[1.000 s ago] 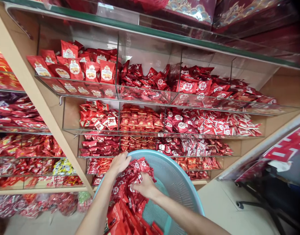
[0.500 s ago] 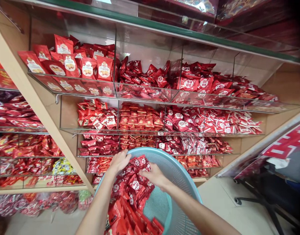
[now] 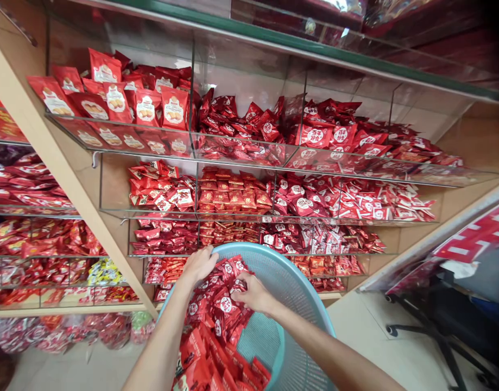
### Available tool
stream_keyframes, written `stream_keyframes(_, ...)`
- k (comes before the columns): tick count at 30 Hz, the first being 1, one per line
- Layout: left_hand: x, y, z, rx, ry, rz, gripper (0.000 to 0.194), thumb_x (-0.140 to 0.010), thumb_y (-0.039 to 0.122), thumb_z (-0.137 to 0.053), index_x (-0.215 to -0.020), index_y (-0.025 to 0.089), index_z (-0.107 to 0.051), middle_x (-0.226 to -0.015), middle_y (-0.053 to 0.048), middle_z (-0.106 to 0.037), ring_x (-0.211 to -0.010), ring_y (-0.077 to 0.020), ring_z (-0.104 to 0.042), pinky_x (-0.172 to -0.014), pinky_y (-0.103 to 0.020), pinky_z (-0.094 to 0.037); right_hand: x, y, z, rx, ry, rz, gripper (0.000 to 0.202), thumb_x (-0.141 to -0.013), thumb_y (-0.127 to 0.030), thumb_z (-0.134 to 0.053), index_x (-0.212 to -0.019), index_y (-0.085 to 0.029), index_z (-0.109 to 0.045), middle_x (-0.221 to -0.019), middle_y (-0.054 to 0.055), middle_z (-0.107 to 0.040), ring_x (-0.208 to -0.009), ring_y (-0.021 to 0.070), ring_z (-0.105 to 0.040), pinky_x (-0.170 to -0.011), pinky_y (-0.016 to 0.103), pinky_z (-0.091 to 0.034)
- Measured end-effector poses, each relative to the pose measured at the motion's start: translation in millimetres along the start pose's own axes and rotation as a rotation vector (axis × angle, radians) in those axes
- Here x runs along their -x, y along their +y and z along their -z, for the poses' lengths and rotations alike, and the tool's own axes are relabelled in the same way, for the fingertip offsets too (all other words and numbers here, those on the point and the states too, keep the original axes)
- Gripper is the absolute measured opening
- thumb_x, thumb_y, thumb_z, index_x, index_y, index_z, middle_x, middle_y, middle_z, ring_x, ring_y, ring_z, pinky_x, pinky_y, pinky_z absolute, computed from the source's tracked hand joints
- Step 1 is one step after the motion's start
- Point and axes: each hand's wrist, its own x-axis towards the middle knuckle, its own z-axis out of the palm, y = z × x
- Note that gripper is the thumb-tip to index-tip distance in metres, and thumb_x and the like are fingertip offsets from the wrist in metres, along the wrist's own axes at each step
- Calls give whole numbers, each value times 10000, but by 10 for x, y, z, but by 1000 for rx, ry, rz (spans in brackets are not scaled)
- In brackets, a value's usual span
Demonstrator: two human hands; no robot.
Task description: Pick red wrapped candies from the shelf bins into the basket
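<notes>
A light-blue plastic basket [image 3: 302, 282] stands below me, holding red snack packets [image 3: 227, 304] with round white labels, and larger plain-looking red packets [image 3: 208, 353] nearer to me. At the basket's far left rim, my left hand [image 3: 200, 265] is closed over the edge, its fingertips partly hidden. Inside the basket, my right hand [image 3: 255, 293] rests on the labelled packets at the top of the pile. Its thumb and fingers are curled around a packet there, largely covered by the hand.
Glass-fronted shelves [image 3: 233, 157] filled with red packets rise beyond the basket. A wooden divider [image 3: 70, 179] separates them from more stocked shelves at left. Bagged sweets [image 3: 111, 330] lie near the floor. A black wheeled chair [image 3: 440, 320] stands at right.
My right hand has shifted slightly, its fingers curling more over the packets. My left hand stays at the rim. The view has moved a little.
</notes>
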Motion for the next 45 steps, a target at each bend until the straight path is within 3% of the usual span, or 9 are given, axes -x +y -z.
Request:
stream_keyframes(4,17,-22,0,3,0,9,373,-834,380,-255,-1018,212,-532,-1043,-97,-639,-913,-234,-600,-714,-312,-407,35,50,18,-27,-20,23,218,-623,-267,-644,-824,-181,-637,-652,-34,-615,-544,108,-527,-528,205,-419)
stream_keyframes(10,23,-29,-5,3,0,19,373,-833,384,-259,-998,206,-542,-1018,-98,-644,-895,-232,-603,-702,-305,-404,106,107,67,-87,34,-31,256,-639,-272,-636,-881,-191,-647,-690,-14,-643,-562,136,-582,-507,216,-444)
stream_keyframes(18,25,-21,4,3,-12,12,389,-836,389,-258,-1029,199,-538,-1045,-107,-636,-920,-242,-597,-720,-313,-408,95,142,-54,-137,22,11,259,-646,-261,-611,-895,-205,-654,-741,-24,-648,-607,146,-597,-524,228,-463)
stream_keyframes(24,49,-32,22,8,-14,18,386,-838,388,-258,-1039,203,-531,-1071,-101,-624,-941,-239,-589,-721,-306,-406,108,138,125,-55,96,7,143,-646,-275,-627,-766,-197,-624,-669,-8,-627,-627,147,-586,-530,217,-449)
stream_keyframes(32,44,-55,7,0,-15,18,394,-837,391,-242,-1015,199,-536,-1044,-107,-633,-907,-242,-596,-699,-309,-403,142,147,374,-382,86,-223,248,-643,-326,-630,-796,-197,-483,-688,-20,-558,-507,90,-504,-409,198,-395)
stream_keyframes(36,33,-57,7,-4,-13,10,394,-836,401,-245,-1020,207,-535,-1064,-104,-631,-913,-238,-596,-704,-308,-404,155,202,384,-471,44,-299,250,-646,-325,-636,-788,-200,-472,-610,-55,-497,-440,51,-437,-382,166,-320)
stream_keyframes(45,29,-3,52,-11,-12,8,389,-831,393,-249,-1014,199,-532,-1034,-109,-641,-898,-245,-602,-699,-314,-406,133,290,361,-585,11,-394,329,-622,-333,-681,-799,-193,-441,-639,-85,-476,-425,12,-390,-395,143,-293)
